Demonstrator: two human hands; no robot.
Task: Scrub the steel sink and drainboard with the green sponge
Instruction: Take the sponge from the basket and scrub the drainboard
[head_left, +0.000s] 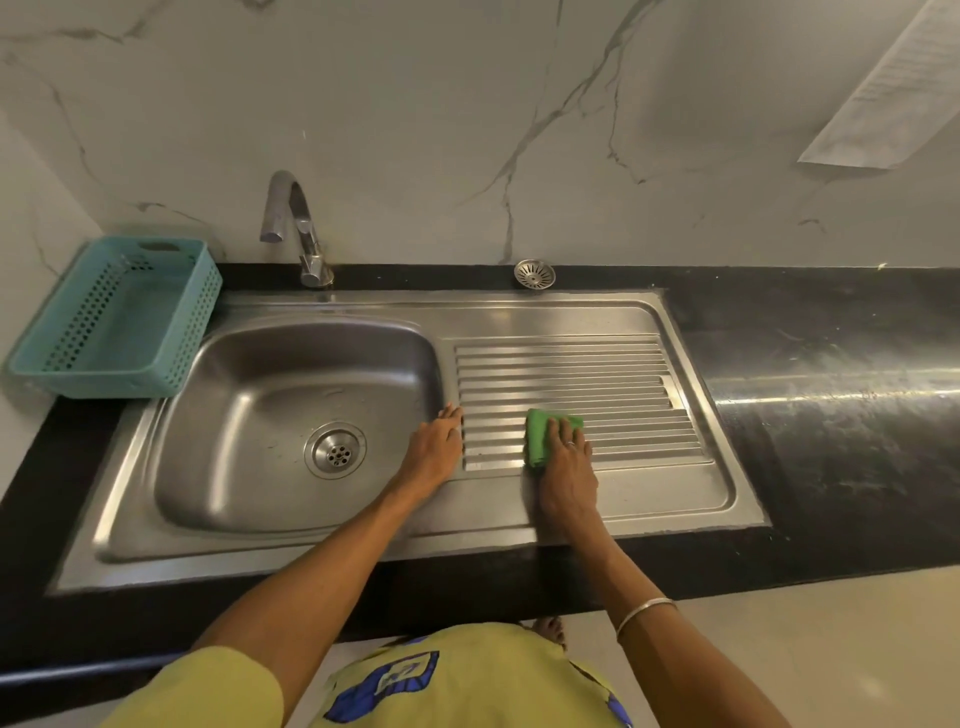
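Note:
A green sponge (539, 435) lies on the ribbed steel drainboard (613, 374), near its front left part. My right hand (566, 470) presses down on the sponge, fingers spread over it. My left hand (435, 451) rests flat on the steel strip between the drainboard and the sink basin (249, 415), holding nothing. The basin is to the left, with a round drain (335, 450) in its floor.
A curved steel tap (297, 228) stands behind the basin. A teal perforated plastic basket (117, 319) sits at the far left on the black counter (831, 415). A loose drain strainer (534, 273) lies behind the drainboard. Marble wall behind.

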